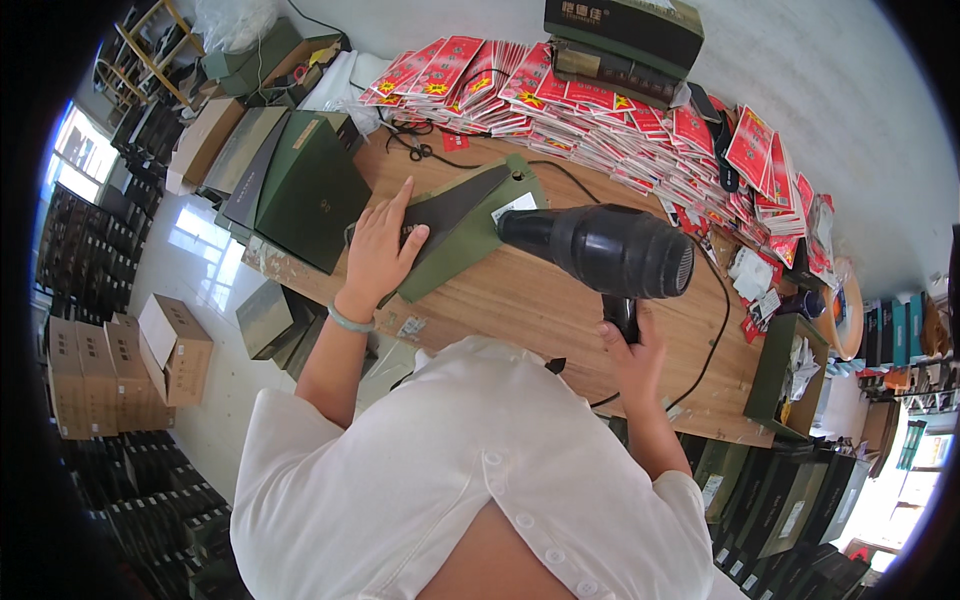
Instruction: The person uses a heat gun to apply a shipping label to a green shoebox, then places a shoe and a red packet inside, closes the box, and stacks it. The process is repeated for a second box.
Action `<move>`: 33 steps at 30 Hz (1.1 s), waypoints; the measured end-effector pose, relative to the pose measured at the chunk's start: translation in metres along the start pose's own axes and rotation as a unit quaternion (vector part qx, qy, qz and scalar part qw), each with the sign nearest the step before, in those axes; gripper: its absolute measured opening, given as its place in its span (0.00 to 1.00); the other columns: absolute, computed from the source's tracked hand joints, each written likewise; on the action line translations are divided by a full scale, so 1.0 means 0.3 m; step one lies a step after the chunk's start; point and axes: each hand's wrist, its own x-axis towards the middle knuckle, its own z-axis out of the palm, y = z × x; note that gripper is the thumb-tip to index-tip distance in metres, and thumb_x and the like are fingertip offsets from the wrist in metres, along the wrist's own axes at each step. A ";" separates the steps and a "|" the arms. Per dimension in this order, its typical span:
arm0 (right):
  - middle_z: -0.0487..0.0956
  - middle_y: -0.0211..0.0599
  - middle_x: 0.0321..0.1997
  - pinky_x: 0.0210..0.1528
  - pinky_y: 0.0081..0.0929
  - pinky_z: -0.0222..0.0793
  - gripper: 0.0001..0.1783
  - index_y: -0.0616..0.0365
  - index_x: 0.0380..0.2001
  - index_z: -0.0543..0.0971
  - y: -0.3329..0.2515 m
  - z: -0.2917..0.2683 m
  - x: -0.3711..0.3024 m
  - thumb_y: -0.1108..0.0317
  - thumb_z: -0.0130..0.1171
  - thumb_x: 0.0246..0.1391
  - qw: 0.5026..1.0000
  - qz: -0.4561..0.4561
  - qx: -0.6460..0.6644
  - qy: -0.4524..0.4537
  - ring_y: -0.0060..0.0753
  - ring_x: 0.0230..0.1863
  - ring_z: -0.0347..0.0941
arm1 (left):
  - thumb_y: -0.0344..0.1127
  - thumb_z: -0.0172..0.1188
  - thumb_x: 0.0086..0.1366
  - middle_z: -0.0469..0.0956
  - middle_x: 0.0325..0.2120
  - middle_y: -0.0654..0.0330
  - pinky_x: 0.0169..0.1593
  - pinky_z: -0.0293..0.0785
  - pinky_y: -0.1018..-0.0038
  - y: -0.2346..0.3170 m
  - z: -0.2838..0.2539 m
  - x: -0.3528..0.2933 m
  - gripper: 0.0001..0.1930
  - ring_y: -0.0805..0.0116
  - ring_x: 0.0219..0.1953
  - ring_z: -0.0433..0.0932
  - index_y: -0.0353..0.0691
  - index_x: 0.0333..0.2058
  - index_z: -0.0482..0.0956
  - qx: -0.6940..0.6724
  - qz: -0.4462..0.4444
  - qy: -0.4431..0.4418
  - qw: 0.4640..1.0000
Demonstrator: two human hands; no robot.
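A black hair dryer (610, 250) is in my right hand (637, 352), whose fingers wrap round its handle. Its nozzle points left, close to a white label (513, 207) on the end of a green and black box (455, 262). That box lies at a slant on the wooden table (560, 345). My left hand (380, 245) lies on the box's left part with its fingers stretched out, the thumb toward the dryer. A bracelet circles my left wrist.
Stacks of red printed cards (620, 130) line the back of the table. Larger green boxes (315, 190) stand at the left. The dryer's black cord (722, 320) loops over the right side, and scissors (420, 150) lie at the back. An open box (790, 375) sits at the right edge.
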 end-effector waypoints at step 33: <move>0.70 0.29 0.17 0.17 0.24 0.63 0.24 0.59 0.34 0.74 0.881 -0.321 0.114 0.48 0.67 0.53 0.890 0.351 0.215 0.197 0.23 0.15 0.66 | 0.66 0.66 0.47 0.58 0.63 0.31 0.69 0.43 0.45 0.079 0.015 0.046 0.45 0.36 0.67 0.54 0.49 0.61 0.67 0.178 -0.047 -0.186 0.965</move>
